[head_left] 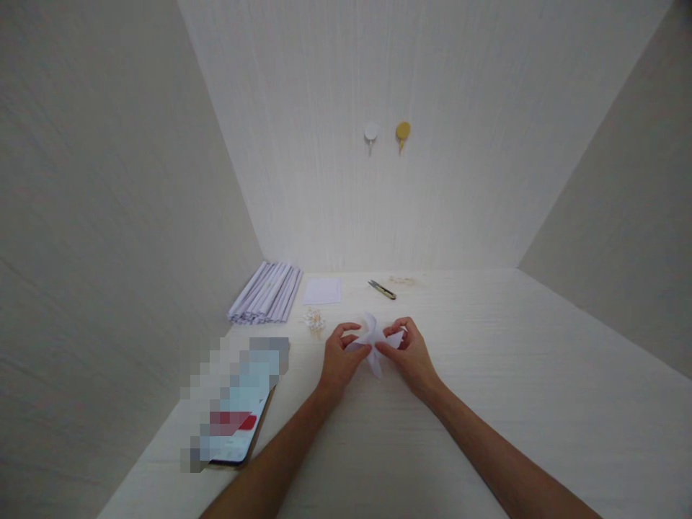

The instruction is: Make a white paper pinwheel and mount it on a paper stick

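Observation:
A white paper pinwheel [373, 333] with pointed, curled blades is held just above the table, between my two hands. My left hand [342, 357] grips its left side, the thumb pressed near the centre. From the right, my right hand [411, 357] pinches it with thumb and fingers, the thumb tip also close to the middle. Whether a pin or stick sits at the centre is too small to make out. Beyond the left hand lies a small heap of white and tan bits [314, 321], perhaps pins.
Rolled white paper sticks [266, 292] are piled at the back left, beside square white sheets [322, 290]. Thread snips [382, 290] and thin tan pieces [401, 280] lie at the back. A partly blurred phone [243, 411] rests left. White [370, 132] and yellow [403, 131] hooks are on the wall.

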`<state>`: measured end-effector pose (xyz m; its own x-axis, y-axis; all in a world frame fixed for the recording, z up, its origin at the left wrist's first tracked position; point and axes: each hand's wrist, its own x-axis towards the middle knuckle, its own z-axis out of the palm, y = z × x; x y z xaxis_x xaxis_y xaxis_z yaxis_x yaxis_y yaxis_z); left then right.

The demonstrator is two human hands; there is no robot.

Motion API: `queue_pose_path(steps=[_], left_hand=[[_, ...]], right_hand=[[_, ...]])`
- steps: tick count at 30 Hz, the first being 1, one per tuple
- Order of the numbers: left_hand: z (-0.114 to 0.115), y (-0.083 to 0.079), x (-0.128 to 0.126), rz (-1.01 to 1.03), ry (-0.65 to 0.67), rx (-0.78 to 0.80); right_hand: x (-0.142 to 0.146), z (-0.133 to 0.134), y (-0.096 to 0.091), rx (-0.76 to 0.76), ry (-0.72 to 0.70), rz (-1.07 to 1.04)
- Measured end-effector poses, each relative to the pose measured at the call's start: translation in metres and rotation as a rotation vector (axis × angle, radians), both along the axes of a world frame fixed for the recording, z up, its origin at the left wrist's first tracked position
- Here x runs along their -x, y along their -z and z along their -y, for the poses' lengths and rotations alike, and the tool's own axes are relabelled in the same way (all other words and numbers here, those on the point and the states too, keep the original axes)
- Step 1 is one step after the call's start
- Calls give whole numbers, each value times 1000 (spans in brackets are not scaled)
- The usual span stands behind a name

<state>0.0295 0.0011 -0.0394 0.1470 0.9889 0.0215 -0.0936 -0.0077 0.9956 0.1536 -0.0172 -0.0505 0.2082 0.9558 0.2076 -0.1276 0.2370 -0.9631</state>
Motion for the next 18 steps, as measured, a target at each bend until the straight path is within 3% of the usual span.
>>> queue_pose_path(steps=[13, 18], left_hand=[[1, -2, -1, 53, 7, 41], [-2, 0, 3, 124, 60, 48]], right_hand=[[4, 4, -6, -59, 41, 3], [3, 2, -6, -14, -100, -209]])
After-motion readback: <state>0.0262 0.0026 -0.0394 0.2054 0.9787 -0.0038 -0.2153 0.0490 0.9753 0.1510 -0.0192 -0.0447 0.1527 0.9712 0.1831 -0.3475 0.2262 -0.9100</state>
